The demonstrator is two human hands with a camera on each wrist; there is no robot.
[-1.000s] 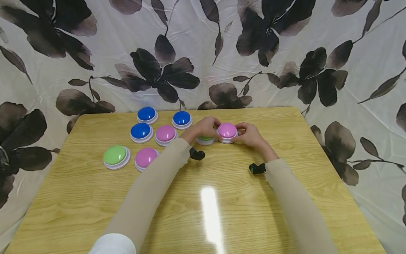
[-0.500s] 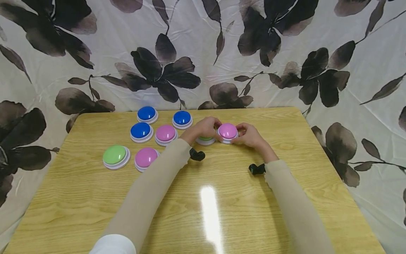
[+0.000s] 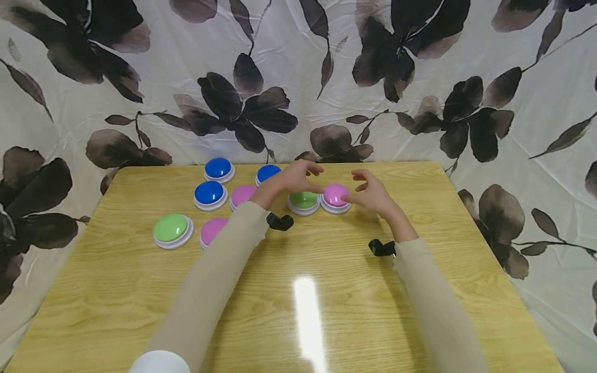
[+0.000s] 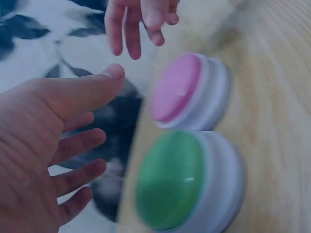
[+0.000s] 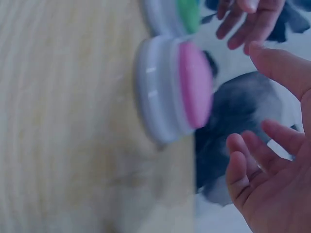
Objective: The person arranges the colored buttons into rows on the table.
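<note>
A pink button (image 3: 336,195) on a white base stands at the table's back, its base against that of a green button (image 3: 303,200) on its left. My left hand (image 3: 298,177) is raised over the green button, fingers spread and holding nothing. To the right of the pink button my right hand (image 3: 371,194) hovers, thumb towards its dome. In the left wrist view a gap lies between my left hand (image 4: 53,141) and the green button (image 4: 172,179). The right wrist view shows my right hand (image 5: 282,155) apart from the pink button (image 5: 194,85).
On the left of the table (image 3: 116,290) stand blue buttons (image 3: 209,192), another green button (image 3: 170,228) and two more pink buttons (image 3: 213,229), partly hidden by my left arm. A flowered cloth (image 3: 308,114) hangs behind the table's back edge.
Both hands have let go of the pink button and lifted away from it, the fingers spreading. The green button beside it shows more fully. The pink button stays in about the same place.
</note>
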